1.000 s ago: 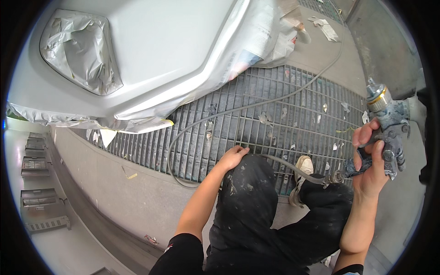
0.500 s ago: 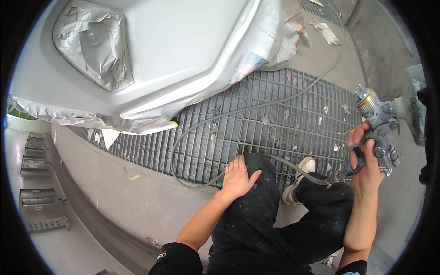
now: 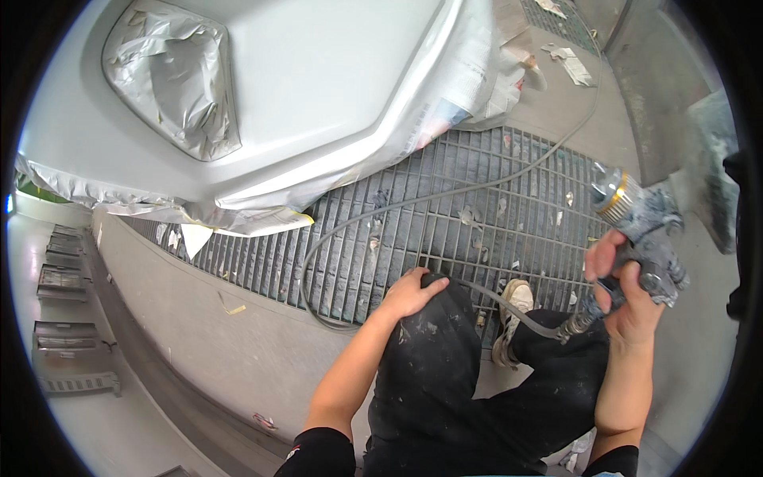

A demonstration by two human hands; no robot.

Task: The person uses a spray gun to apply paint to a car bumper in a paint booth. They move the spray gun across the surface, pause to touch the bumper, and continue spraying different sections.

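My right hand [image 3: 629, 298] is wrapped round the handle of a paint-smeared spray gun [image 3: 645, 226]. Its ringed nozzle end tilts up and to the left, and a clouded cup sits at its right side, partly cut off by the picture's edge. From the bottom of the handle a grey air hose [image 3: 520, 316] runs off to the left. My left hand [image 3: 409, 296] rests on my bent knee, thumb apart from the fingers, with nothing held. Ahead of me stands a large grey-coated body panel [image 3: 310, 71], its edges wrapped in masking paper and its recessed opening covered with crumpled silver sheeting [image 3: 179, 79].
A metal floor grating [image 3: 453, 215], dotted with paper scraps, lies under the panel and by my shoe [image 3: 515, 306]. The hose loops across it. Vented fixtures [image 3: 67, 338] line the wall at left. At right rises a grey wall [image 3: 668, 87].
My right hand has swung the spray gun slightly left, and its nozzle has turned. The left hand has slid a little over the knee. The view has shifted slightly.
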